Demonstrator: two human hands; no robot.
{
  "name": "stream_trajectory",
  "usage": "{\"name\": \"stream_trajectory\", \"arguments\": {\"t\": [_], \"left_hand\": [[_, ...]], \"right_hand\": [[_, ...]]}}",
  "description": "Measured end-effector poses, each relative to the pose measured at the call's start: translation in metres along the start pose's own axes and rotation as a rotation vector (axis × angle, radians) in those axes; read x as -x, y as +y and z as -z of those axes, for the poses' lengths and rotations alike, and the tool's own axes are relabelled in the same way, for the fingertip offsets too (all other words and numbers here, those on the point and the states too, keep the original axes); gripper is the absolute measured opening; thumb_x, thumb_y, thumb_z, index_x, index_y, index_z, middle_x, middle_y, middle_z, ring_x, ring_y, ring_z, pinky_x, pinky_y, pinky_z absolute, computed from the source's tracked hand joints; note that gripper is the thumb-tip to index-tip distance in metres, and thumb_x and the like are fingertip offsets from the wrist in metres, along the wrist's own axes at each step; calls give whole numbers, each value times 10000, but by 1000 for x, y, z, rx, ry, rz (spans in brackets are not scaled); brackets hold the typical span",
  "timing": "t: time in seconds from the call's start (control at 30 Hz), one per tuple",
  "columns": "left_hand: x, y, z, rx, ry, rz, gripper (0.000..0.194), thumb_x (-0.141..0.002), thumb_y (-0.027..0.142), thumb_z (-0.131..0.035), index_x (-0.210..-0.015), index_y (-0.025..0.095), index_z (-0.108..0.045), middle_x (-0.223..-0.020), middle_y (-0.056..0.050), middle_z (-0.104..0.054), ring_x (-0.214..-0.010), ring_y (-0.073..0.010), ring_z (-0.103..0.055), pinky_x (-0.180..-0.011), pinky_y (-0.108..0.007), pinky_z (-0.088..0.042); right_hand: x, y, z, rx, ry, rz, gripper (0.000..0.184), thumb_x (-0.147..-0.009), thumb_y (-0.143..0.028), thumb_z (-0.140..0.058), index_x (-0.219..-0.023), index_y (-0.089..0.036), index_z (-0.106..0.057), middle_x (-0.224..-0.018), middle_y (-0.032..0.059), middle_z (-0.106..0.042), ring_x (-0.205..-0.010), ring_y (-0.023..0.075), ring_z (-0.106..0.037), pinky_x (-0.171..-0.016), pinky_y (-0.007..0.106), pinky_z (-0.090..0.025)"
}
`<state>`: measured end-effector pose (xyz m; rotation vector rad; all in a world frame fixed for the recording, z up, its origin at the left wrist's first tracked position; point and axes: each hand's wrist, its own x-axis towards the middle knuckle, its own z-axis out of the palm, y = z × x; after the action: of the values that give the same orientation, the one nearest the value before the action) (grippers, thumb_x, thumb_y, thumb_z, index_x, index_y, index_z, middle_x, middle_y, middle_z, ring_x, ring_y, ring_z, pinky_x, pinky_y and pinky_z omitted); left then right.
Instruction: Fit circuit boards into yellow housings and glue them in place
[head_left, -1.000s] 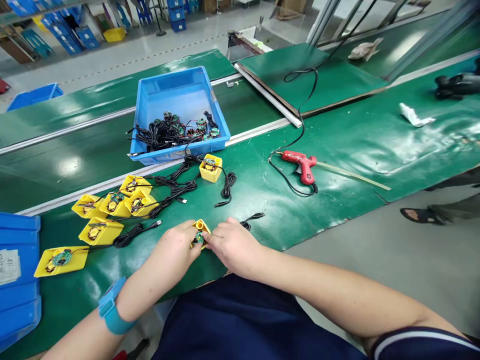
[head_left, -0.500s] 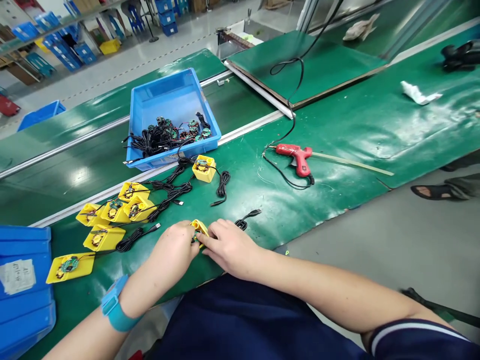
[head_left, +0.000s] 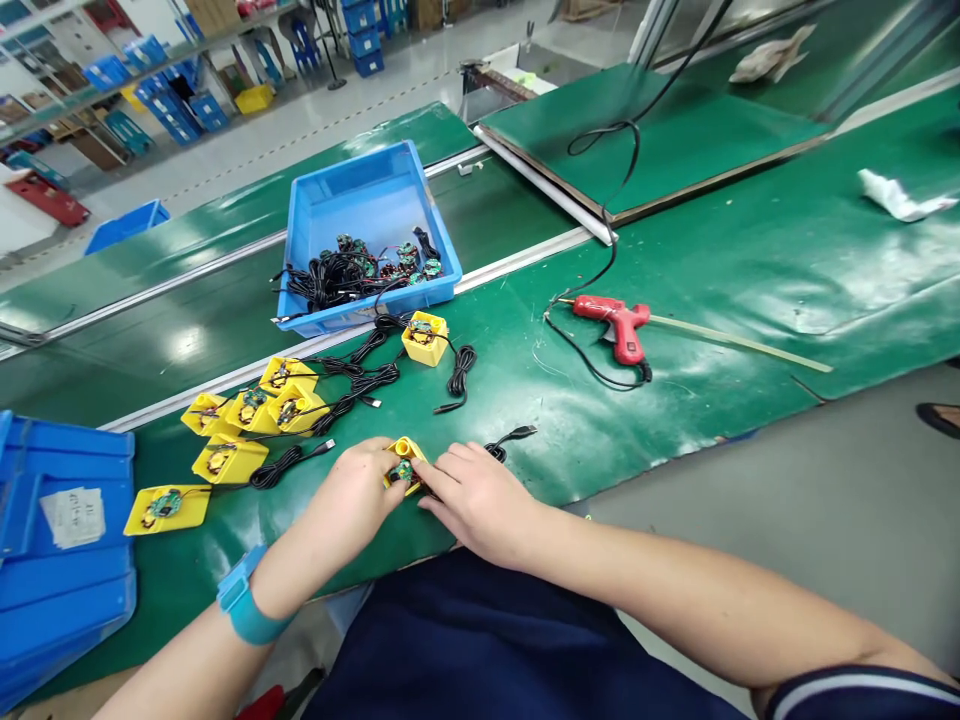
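My left hand [head_left: 352, 490] and my right hand [head_left: 476, 497] meet at a yellow plastic holder [head_left: 405, 462] on the green belt. A small green circuit board [head_left: 402, 472] sits in the holder, partly covered by my fingers. My left fingers pinch the holder from the left, and my right fingertips press against it from the right. Black cables [head_left: 360, 385] trail among several more yellow holders [head_left: 285, 405] to the left. One holder with a board [head_left: 166, 508] lies flat nearest the left bin.
A blue crate [head_left: 360, 200] of boards and cables stands beyond the hands. A red hot glue gun [head_left: 619, 325] lies to the right. A blue bin [head_left: 60, 590] fills the left edge. A blue wrist strap [head_left: 247, 610] circles my left wrist. A co-worker's sandalled foot [head_left: 937, 420] shows at the right edge.
The whole scene has shifted slightly right and up as my head turned. My hands remain on the same yellow holder, and the board now shows more clearly between them.
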<state>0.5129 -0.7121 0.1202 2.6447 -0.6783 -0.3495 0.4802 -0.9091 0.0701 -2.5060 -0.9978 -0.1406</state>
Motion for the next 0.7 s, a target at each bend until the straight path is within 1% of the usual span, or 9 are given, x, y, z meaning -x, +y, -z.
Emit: {"name": "stream_trajectory", "arguments": {"t": [0.1,0.2,0.33,0.47,0.53,0.63,0.7], "left_hand": [[-1,3,2,-20,-13,18,142,-794,47,-716,-714,158,-677,-850,-61,-709,-811,-196,-686,-735,-283,-534],[0,4,2,-19,-16,38,172,-792,45,-699,-687,164,-632,-790,-45,-672,-764,-184,-657,-704,-279,-512],[2,2,-1,44,-34,72,117,-823,71,-676,-753,159,-644,-859,-69,-692,-828,-202,-668,-760,-303,-523],[2,-1,-3,68,-48,38,134,-837,52,-619,-763,160,-647,-877,-74,-684,-813,-189,-659,-741,-294,-511],[1,-1,-3,43,-57,32,150,-838,47,-605,-748,159,-647,-864,-75,-678,-807,-189,-656,-733,-291,-502],[-2,1,-1,-21,-70,64,160,-832,60,-619,-710,162,-634,-861,-82,-687,-843,-211,-667,-767,-306,-502],[-5,3,2,-44,-95,78,133,-835,78,-627,-736,165,-641,-881,-86,-698,-877,-226,-673,-791,-318,-499]], "right_hand": [[-1,-6,1,32,-16,-21,364,-985,-306,-635,-1245,-52,-658,-922,120,-687,-854,254,-572,-742,399,-444],[-7,-14,0,87,-77,-48,409,-971,-279,-654,-1290,-25,-631,-924,135,-700,-880,276,-605,-757,416,-476],[-8,-21,-6,29,-147,-119,434,-961,-228,-662,-1350,-49,-595,-981,141,-729,-891,268,-639,-797,411,-503],[-8,-17,-8,-69,-168,-147,482,-940,-196,-692,-1376,-36,-566,-1002,151,-733,-899,264,-653,-791,397,-490],[-11,-12,-4,-97,-190,-144,458,-953,-205,-681,-1368,-48,-569,-990,145,-731,-897,258,-656,-776,390,-471],[-14,-7,4,-141,-234,-134,440,-964,-255,-677,-1353,-77,-574,-997,127,-730,-905,251,-649,-780,385,-448],[-11,-7,6,-170,-195,-145,490,-967,-265,-669,-1392,-62,-535,-1007,125,-724,-917,255,-631,-802,399,-447]]}}
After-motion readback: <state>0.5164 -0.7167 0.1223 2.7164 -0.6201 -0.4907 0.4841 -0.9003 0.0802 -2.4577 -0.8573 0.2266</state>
